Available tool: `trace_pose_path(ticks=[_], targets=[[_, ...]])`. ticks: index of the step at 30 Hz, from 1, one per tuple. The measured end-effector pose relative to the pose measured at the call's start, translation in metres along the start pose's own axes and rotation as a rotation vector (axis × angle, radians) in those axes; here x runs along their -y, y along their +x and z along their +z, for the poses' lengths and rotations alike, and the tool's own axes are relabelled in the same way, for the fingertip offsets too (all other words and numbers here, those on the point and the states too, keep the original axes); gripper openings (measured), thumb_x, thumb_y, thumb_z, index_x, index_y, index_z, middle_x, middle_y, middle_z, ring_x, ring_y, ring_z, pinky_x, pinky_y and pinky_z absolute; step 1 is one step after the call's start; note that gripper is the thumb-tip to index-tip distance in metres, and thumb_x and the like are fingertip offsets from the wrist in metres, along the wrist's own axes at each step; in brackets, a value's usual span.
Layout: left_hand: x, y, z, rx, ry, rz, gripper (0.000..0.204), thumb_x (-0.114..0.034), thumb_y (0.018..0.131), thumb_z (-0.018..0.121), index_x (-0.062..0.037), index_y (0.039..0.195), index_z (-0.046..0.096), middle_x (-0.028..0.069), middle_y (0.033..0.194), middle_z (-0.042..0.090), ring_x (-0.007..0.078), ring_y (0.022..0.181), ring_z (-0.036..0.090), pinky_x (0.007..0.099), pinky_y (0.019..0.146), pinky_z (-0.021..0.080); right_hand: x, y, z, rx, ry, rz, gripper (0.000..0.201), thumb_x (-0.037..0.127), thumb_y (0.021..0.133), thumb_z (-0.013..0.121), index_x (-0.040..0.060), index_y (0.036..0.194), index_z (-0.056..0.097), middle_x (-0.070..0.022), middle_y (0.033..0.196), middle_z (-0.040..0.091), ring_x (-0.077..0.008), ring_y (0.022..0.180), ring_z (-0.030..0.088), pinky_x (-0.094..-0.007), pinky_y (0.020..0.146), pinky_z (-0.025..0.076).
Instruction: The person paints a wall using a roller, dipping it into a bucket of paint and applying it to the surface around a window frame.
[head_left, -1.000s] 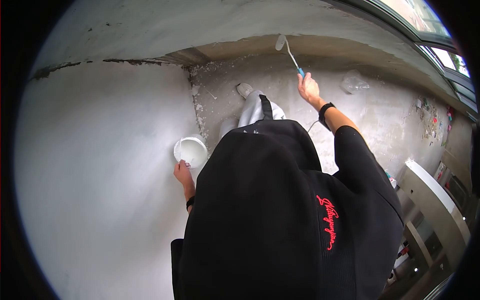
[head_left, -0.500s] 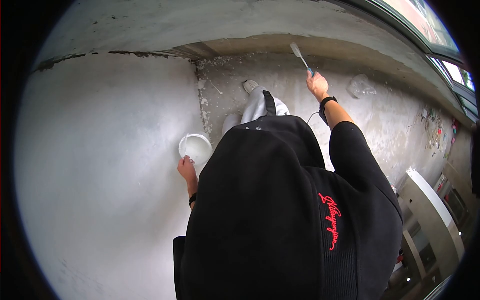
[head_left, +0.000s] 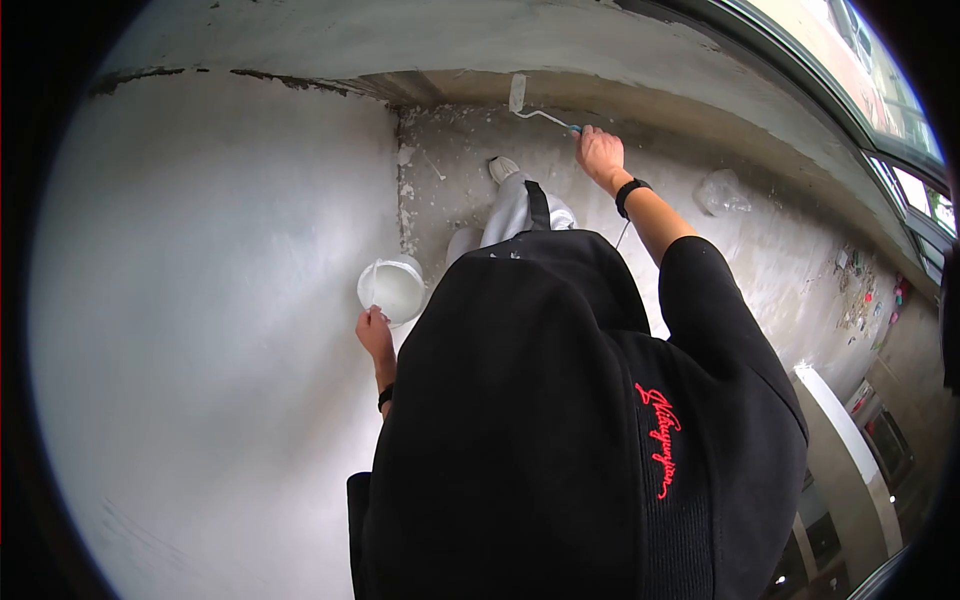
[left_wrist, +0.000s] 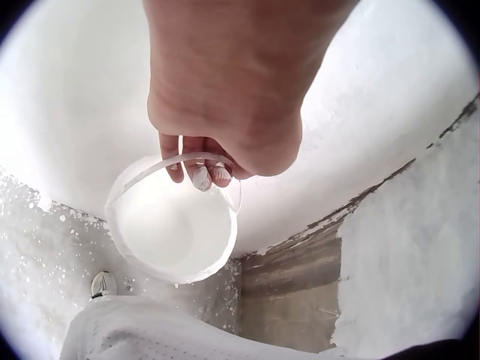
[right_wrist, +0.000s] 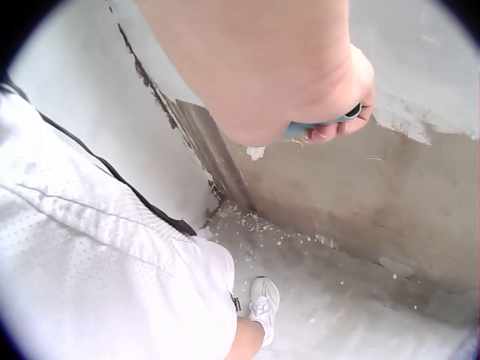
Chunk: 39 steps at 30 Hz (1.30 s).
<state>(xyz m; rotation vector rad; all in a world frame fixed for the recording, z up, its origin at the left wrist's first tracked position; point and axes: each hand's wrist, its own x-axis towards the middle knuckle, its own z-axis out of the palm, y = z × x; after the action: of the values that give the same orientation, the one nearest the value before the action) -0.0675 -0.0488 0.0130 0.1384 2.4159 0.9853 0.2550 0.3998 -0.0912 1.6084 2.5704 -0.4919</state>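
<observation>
My left hand (head_left: 376, 335) holds a white bucket (left_wrist: 116, 225) by its thin handle (left_wrist: 146, 172), with fingers curled under it. White paint (left_wrist: 176, 232) covers the inside, and white smears mark two fingertips (left_wrist: 201, 178). Out in front, my right hand (head_left: 602, 155) grips a paint roller by its blue handle (right_wrist: 326, 125). The roller's bent metal rod (head_left: 545, 117) leads to a whitish roller sleeve (head_left: 517, 93), which overlaps the bare brownish lower wall (head_left: 590, 97) in the head view. In the right wrist view the sleeve is hidden behind the hand.
A pale wall (head_left: 220, 250) rises on the left, meeting the lower wall at a rough corner. White specks dot the concrete floor (head_left: 450, 140). A clear plastic bag (head_left: 722, 193) lies there. Windows (head_left: 900, 180) run along the upper right. One shoe (right_wrist: 262, 304) stands near the corner.
The right hand moved right, then swung left with the roller; its sleeve is now farther left along the lower wall. The left hand still holds the bucket, almost in the same place.
</observation>
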Motion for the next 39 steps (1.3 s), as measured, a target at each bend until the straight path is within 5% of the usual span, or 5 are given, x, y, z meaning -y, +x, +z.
trace_pose_path(ticks=[5,7,10,20,39], targets=[[0.011,-0.006,0.003,-0.027,-0.048,-0.01,0.021,-0.013,0.089,0.055,0.0032,0.076,0.06,0.0029,0.06,0.054,0.0104,0.055,0.05,0.0259,0.054,0.041,0.014,0.027,0.023,-0.17,-0.036,-0.124,0.038,0.036,0.096,0.044,-0.0005,0.101,0.051,-0.0219,0.09,0.064,-0.0386,0.088,0.065,-0.0483,0.074,0.052],[0.008,-0.008,0.003,-0.038,-0.035,-0.006,0.021,-0.013,0.089,0.055,0.0029,0.075,0.059,0.0028,0.059,0.053,0.0102,0.055,0.05,0.0261,0.053,0.04,0.028,0.041,0.02,0.077,0.045,-0.025,0.036,0.033,0.096,0.042,-0.0009,0.1,0.051,-0.0224,0.088,0.065,-0.0386,0.085,0.065,-0.0488,0.075,0.052],[0.009,-0.012,0.007,-0.051,-0.079,-0.012,0.021,-0.013,0.088,0.056,0.0023,0.073,0.058,0.003,0.059,0.053,0.0104,0.054,0.049,0.0268,0.052,0.04,0.043,0.06,0.012,0.178,0.1,-0.009,0.033,0.031,0.095,0.041,0.0004,0.098,0.052,-0.0219,0.084,0.067,-0.038,0.082,0.066,-0.0478,0.075,0.052],[0.01,-0.032,0.012,-0.102,-0.02,-0.077,0.025,-0.016,0.089,0.056,0.0025,0.072,0.058,0.0048,0.061,0.056,0.012,0.056,0.052,0.0272,0.056,0.043,0.054,0.087,0.035,0.168,0.007,0.044,0.03,0.027,0.093,0.042,0.0036,0.097,0.06,-0.0177,0.089,0.07,-0.0324,0.085,0.069,-0.0426,0.075,0.053],[-0.005,0.009,0.019,0.042,0.02,0.027,0.021,-0.013,0.088,0.056,0.0039,0.077,0.061,0.0041,0.062,0.056,0.0115,0.056,0.052,0.0267,0.056,0.043,-0.062,-0.041,0.017,0.109,0.135,0.542,0.039,0.037,0.095,0.039,-0.0002,0.099,0.05,-0.0252,0.089,0.067,-0.0427,0.087,0.065,-0.0491,0.081,0.051]])
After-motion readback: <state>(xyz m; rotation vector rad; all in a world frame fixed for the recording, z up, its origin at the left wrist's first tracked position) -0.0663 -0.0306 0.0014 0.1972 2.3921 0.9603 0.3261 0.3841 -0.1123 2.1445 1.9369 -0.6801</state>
